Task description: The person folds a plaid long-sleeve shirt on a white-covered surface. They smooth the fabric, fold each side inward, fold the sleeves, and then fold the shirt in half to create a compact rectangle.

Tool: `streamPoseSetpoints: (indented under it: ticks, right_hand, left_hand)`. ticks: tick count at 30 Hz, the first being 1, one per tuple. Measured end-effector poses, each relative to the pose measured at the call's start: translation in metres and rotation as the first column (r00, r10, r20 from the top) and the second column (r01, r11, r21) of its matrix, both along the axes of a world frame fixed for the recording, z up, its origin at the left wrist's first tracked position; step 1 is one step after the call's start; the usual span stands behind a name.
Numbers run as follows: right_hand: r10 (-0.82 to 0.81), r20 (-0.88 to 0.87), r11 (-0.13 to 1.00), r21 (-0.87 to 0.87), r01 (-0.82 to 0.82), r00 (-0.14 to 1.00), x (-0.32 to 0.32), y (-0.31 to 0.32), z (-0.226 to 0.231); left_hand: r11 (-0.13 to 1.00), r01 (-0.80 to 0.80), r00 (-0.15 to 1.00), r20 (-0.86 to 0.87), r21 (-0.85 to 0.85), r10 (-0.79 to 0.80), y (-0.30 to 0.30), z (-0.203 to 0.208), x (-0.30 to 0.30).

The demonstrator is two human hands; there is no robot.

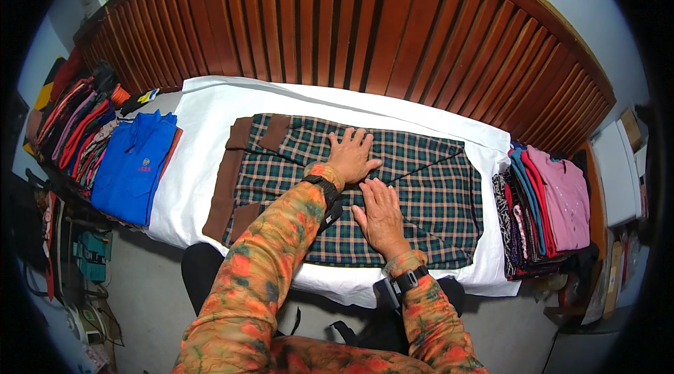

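Note:
A green plaid long-sleeved top [428,184] with a brown ribbed hem and brown cuffs lies sideways, spread flat in front of me. Its hem is at the left, and the sleeves are folded in over the body with both cuffs near the hem. My left hand [349,156] rests flat on the upper middle of the cloth, fingers spread. Just below and to the right, my right hand [380,216] also lies open on the plaid, palm down. Neither hand grips anything. A dark band circles each wrist, and my left forearm hides part of the top.
Under the top is a white sheet [189,163] over a bench with a slatted wooden back [309,16]. A folded blue polo shirt [133,163] lies at the left beside stacked clothes [74,125]. More folded clothes [558,198], pink outermost, stand at the right.

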State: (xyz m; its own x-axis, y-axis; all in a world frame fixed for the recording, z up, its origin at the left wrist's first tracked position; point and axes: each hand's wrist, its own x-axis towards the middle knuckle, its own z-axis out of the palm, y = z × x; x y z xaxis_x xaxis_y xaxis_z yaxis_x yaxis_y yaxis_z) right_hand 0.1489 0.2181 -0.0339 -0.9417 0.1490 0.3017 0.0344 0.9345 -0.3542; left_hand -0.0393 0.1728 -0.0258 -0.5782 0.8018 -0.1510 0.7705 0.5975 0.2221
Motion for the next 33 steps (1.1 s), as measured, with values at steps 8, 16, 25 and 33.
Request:
streamPoseSetpoints:
  ticks: [8, 16, 25, 33]
  right_hand:
    - [-0.01, -0.003, 1.0, 0.024, 0.01, 1.0, -0.002, 0.001, -0.004]
    - [-0.014, 0.006, 1.0, -0.005, 0.014, 1.0, -0.001, 0.002, -0.004]
    - [-0.017, -0.002, 1.0, -0.022, 0.017, 1.0, -0.002, 0.003, -0.008]
    - [-0.015, -0.038, 0.999, -0.042, 0.013, 0.999, -0.002, 0.003, -0.007]
  left_hand:
    - [0.998, -0.029, 0.997, -0.075, 0.048, 0.033, 0.015, -0.009, 0.012]
    - [0.968, 0.245, 0.955, -0.188, 0.059, -0.23, 0.034, -0.008, 0.006]
    - [0.982, 0.176, 0.983, -0.06, 0.06, -0.173, 0.04, -0.015, 0.006]
    - [0.989, 0.078, 0.992, -0.106, 0.128, -0.065, -0.01, 0.004, -0.026]
